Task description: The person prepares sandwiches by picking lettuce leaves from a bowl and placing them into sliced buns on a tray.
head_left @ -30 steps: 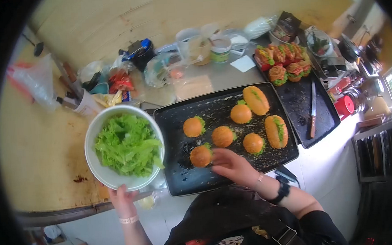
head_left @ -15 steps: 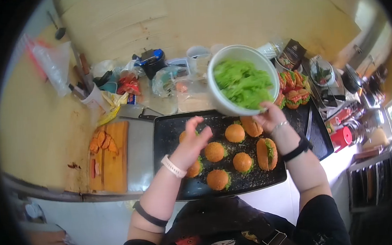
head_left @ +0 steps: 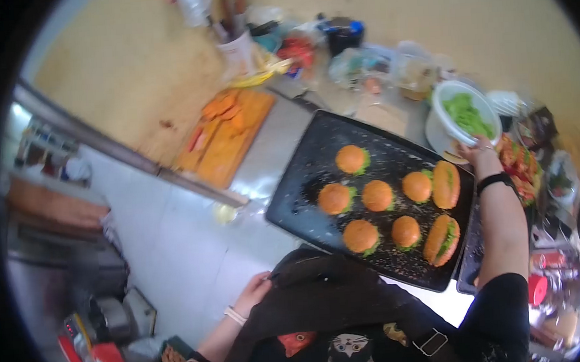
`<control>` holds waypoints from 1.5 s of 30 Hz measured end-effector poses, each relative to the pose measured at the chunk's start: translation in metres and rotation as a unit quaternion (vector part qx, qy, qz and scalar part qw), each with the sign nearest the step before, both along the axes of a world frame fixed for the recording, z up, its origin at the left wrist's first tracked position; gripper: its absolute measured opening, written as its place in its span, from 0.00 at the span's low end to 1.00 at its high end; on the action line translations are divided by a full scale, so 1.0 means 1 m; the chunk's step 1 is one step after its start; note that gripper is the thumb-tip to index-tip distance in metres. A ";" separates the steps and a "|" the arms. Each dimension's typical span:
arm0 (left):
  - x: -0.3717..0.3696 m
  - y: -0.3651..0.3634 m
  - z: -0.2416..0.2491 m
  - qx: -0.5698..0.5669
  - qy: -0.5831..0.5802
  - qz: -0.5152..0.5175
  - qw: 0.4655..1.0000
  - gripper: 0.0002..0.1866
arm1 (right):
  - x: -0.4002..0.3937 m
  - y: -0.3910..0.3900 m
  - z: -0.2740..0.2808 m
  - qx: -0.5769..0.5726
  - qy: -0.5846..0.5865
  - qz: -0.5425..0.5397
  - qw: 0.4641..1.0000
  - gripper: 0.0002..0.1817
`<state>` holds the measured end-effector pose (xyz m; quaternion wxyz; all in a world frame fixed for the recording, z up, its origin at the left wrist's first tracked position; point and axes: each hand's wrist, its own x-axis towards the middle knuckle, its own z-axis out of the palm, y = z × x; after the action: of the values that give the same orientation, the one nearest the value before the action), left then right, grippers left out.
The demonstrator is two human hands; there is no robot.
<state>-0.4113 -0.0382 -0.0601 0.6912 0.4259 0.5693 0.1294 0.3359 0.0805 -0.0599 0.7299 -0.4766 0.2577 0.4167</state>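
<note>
My right hand (head_left: pixel 477 153) grips the near rim of a white bowl (head_left: pixel 440 124) of green lettuce (head_left: pixel 466 114), at the back right beyond the tray. Low on the left, my left hand (head_left: pixel 254 292) is against the side of my dark apron (head_left: pixel 310 292); its fingers are blurred and partly hidden. Between the hands lies a black baking tray (head_left: pixel 297 187). Several round buns (head_left: pixel 376 195) with lettuce showing at their edges sit on it, along with two long buns (head_left: pixel 442 239) at its right end.
A wooden cutting board (head_left: pixel 226 162) with orange-brown food pieces (head_left: pixel 220 105) lies left of the tray. Filled sandwiches (head_left: pixel 520 167) stand at the right. Tubs, bags and a knife holder (head_left: pixel 237 55) line the wall. The counter edge (head_left: pixel 201 193) borders white floor (head_left: pixel 172 215).
My view has turned, shifting the counter rightward. The right hand has set the lettuce bowl farther back, off the tray's edge. My left hand has drawn back from above the buns to my apron.
</note>
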 end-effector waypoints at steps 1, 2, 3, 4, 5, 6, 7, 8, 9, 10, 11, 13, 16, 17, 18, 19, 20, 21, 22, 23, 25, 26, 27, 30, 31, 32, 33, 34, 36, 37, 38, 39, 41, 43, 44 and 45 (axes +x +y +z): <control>-0.007 -0.017 -0.019 -0.005 -0.057 0.023 0.998 0.22 | 0.005 0.000 -0.002 -0.007 0.011 0.011 1.000 0.18; -0.005 -0.023 -0.014 -0.025 -0.098 0.061 0.993 0.22 | 0.010 0.000 -0.005 -0.014 0.021 0.022 0.999 0.18; -0.003 -0.023 -0.007 -0.005 -0.075 0.052 0.996 0.23 | 0.015 0.004 -0.007 -0.013 0.005 0.022 1.000 0.18; 0.001 -0.020 0.000 0.014 -0.051 0.039 0.998 0.23 | 0.020 0.009 -0.010 -0.013 -0.011 0.022 1.000 0.19; 0.002 -0.020 0.004 0.029 -0.027 0.024 0.999 0.23 | 0.022 0.009 -0.012 -0.007 -0.020 -0.001 1.000 0.21; -0.001 -0.021 0.002 0.021 -0.030 0.014 0.999 0.23 | 0.020 0.009 -0.010 -0.004 -0.003 -0.010 1.000 0.22; -0.005 -0.020 -0.003 0.014 -0.033 0.002 0.999 0.24 | 0.015 0.009 -0.006 -0.001 0.014 -0.021 1.000 0.23; -0.009 -0.018 -0.007 0.007 -0.036 -0.013 0.999 0.24 | 0.013 0.007 0.000 -0.001 0.056 -0.020 0.998 0.24; -0.010 -0.015 -0.008 0.003 -0.029 -0.030 0.999 0.25 | 0.006 0.006 0.005 0.000 0.098 -0.020 0.995 0.25; -0.012 -0.011 -0.009 0.000 -0.021 -0.047 0.999 0.26 | -0.008 0.004 -0.001 -0.006 -0.014 0.015 1.000 0.30; -0.015 -0.006 -0.009 -0.004 -0.011 -0.065 0.998 0.26 | -0.012 -0.002 -0.015 -0.014 -0.064 0.054 0.996 0.32; -0.015 0.008 -0.002 -0.012 -0.002 -0.096 0.995 0.28 | -0.029 -0.010 -0.034 -0.029 -0.160 0.133 0.978 0.35; -0.011 0.045 0.015 0.015 0.069 -0.202 0.977 0.32 | -0.079 -0.026 0.009 0.029 -0.114 0.076 0.990 0.33; -0.014 0.057 0.019 0.032 0.101 -0.245 0.964 0.34 | -0.101 -0.029 0.028 0.043 -0.104 0.047 0.993 0.32; -0.026 0.065 0.003 0.030 0.095 -0.262 0.960 0.34 | -0.120 -0.034 0.037 0.014 -0.151 0.063 0.986 0.31; -0.042 0.072 -0.029 0.026 0.088 -0.279 0.956 0.35 | -0.142 -0.041 0.044 -0.017 -0.198 0.077 0.977 0.29; -0.057 0.081 -0.054 0.021 0.079 -0.297 0.951 0.35 | -0.171 -0.052 0.052 0.067 -0.264 0.191 0.943 0.28; -0.070 0.091 -0.067 -0.018 0.080 -0.288 0.954 0.36 | -0.207 -0.062 0.063 0.147 -0.324 0.299 0.886 0.28; -0.084 0.103 -0.077 -0.057 0.080 -0.280 0.955 0.36 | -0.256 -0.065 0.082 0.134 -0.328 0.353 0.866 0.27; -0.099 0.119 -0.088 -0.094 0.079 -0.273 0.954 0.36 | -0.307 -0.066 0.097 0.120 -0.331 0.405 0.844 0.27; -0.123 0.164 -0.083 0.118 0.348 -0.432 0.824 0.33 | -0.386 -0.074 0.088 0.154 -0.332 0.494 0.789 0.32; -0.141 0.191 -0.090 0.233 0.338 -0.414 0.812 0.30 | -0.421 -0.076 0.075 0.138 -0.323 0.527 0.774 0.35; -0.158 0.222 -0.098 0.345 0.323 -0.390 0.790 0.27 | -0.452 -0.081 0.057 0.136 -0.262 0.543 0.786 0.34; -0.131 0.305 -0.040 0.431 0.170 -0.229 0.856 0.20 | -0.524 -0.099 -0.034 0.043 -0.259 0.594 0.760 0.31; -0.124 0.328 -0.027 0.506 0.140 -0.204 0.826 0.19 | -0.547 -0.101 -0.076 -0.002 -0.166 0.563 0.810 0.29; -0.120 0.349 -0.021 0.513 0.127 -0.179 0.830 0.18 | -0.564 -0.107 -0.087 -0.041 -0.144 0.546 0.824 0.28; -0.114 0.367 -0.017 0.519 0.111 -0.157 0.833 0.18 | -0.580 -0.111 -0.087 -0.080 -0.132 0.526 0.836 0.26; -0.106 0.382 -0.014 0.524 0.094 -0.138 0.835 0.17 | -0.590 -0.122 -0.078 -0.109 -0.142 0.516 0.838 0.25; -0.091 0.398 -0.013 0.515 0.039 -0.179 0.838 0.17 | -0.603 -0.148 -0.052 -0.152 -0.165 0.498 0.838 0.23; -0.085 0.401 -0.012 0.509 0.015 -0.196 0.838 0.17 | -0.609 -0.157 -0.039 -0.168 -0.176 0.488 0.838 0.21; -0.079 0.400 0.000 0.501 -0.008 -0.255 0.827 0.17 | -0.614 -0.166 -0.028 -0.177 -0.189 0.480 0.838 0.20; -0.076 0.397 0.004 0.476 -0.030 -0.295 0.828 0.17 | -0.618 -0.170 -0.019 -0.182 -0.206 0.474 0.837 0.19; -0.079 0.386 0.006 0.423 -0.066 -0.357 0.830 0.17 | -0.623 -0.172 -0.004 -0.178 -0.258 0.471 0.825 0.17; -0.092 0.376 -0.006 0.451 -0.074 -0.362 0.812 0.17 | -0.619 -0.148 0.013 -0.153 -0.327 0.482 0.798 0.15; -0.103 0.368 -0.013 0.465 -0.069 -0.361 0.805 0.17 | -0.617 -0.132 0.021 -0.138 -0.359 0.488 0.784 0.15; -0.115 0.357 -0.021 0.454 -0.050 -0.319 0.830 0.17 | -0.614 -0.115 0.024 -0.117 -0.388 0.494 0.769 0.15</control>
<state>-0.5266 0.3188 -0.0812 0.4502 0.8427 0.2434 0.1669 -0.2781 -0.0348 -0.0363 0.3995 -0.7412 -0.2716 0.4660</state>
